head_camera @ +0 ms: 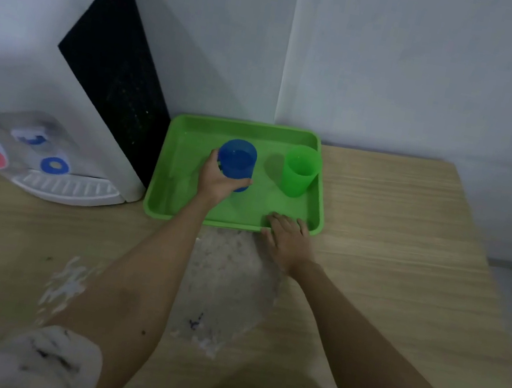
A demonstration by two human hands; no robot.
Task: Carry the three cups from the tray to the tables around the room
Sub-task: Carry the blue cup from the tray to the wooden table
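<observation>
A green tray (180, 194) lies on a wooden table against the wall. Two cups stand upright in it: a blue cup (238, 160) near the middle and a green cup (299, 172) at the right side. My left hand (216, 178) is wrapped around the lower part of the blue cup. My right hand (287, 239) rests flat with its fingers spread on the tray's front right rim, holding nothing. Only these two cups are in view.
A white water dispenser (46, 84) with red and blue taps and a drip grille stands just left of the tray. The wooden table (393, 233) has a worn patch in front of the tray and its edge runs along the right. Walls meet behind the tray.
</observation>
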